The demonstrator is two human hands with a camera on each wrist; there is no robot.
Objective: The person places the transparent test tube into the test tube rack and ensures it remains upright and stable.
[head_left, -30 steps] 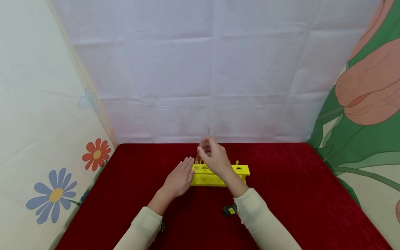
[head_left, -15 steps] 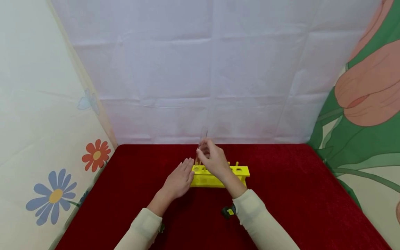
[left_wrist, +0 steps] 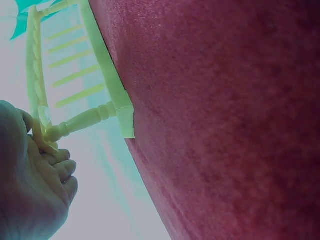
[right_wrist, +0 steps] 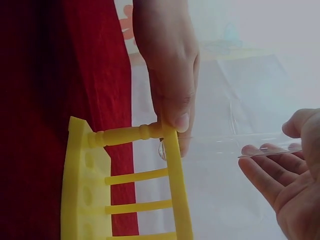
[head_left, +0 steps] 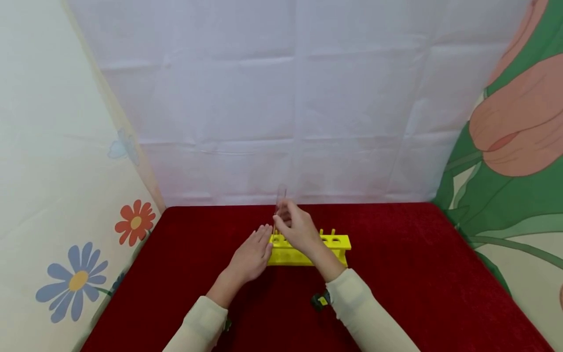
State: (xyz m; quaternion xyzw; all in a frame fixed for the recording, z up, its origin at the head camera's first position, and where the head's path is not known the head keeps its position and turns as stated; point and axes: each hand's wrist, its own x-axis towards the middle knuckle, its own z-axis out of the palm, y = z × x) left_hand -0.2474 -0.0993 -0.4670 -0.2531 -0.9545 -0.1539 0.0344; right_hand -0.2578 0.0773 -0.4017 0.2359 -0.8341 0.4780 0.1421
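Note:
A clear glass test tube (head_left: 281, 193) stands nearly upright at the left end of a yellow test-tube rack (head_left: 343, 241). My right hand (head_left: 300, 229) pinches it between thumb and fingers, above the rack. The right wrist view shows the tube (right_wrist: 215, 145) lying across to the right hand (right_wrist: 295, 175), its rounded bottom just through the hole in the top plate. My left hand (head_left: 251, 252) rests on the rack's left end with straight fingers. In the left wrist view, the left hand (left_wrist: 35, 190) touches the end of the rack's upper plate (left_wrist: 36, 75).
The rack's other holes in view hold no tubes, and yellow pegs (head_left: 333, 231) rise behind them. Red cloth (head_left: 404, 274) covers the table. A white sheet (head_left: 228, 98) hangs at the back, with flowered panels on both sides.
The tube has gone from leaning right to nearly upright, and its bottom has entered the left end hole. My right hand has shifted slightly left and down. My left hand stays at the rack.

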